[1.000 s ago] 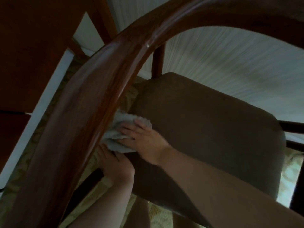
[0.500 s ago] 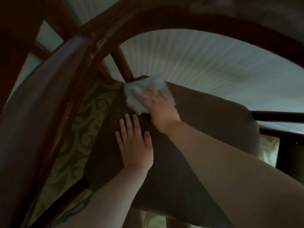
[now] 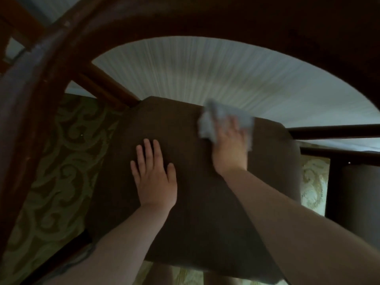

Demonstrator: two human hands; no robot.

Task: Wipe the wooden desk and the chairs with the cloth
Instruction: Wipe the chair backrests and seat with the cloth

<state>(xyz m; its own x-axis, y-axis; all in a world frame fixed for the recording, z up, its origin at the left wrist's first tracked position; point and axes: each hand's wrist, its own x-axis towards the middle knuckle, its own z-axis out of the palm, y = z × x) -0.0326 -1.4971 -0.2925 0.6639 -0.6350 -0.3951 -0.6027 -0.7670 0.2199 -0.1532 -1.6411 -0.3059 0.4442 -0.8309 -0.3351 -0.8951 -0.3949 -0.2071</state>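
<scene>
Item one, largest in my view: the curved wooden chair back [image 3: 51, 64], dark and glossy, arching across the top and down the left side. Item two: the brown upholstered chair seat [image 3: 185, 212], filling the centre. Item three: the patterned green carpet [image 3: 59, 161], visible left of the seat. Item four: my left hand [image 3: 155, 177], laid flat on the seat's middle, fingers straight and slightly spread, holding nothing. Item five: my right hand [image 3: 231, 149], blurred, pressing down on the cloth at the seat's far edge; I cannot tell how its fingers lie. Item six: the white cloth [image 3: 207, 124], bunched under that hand.
</scene>
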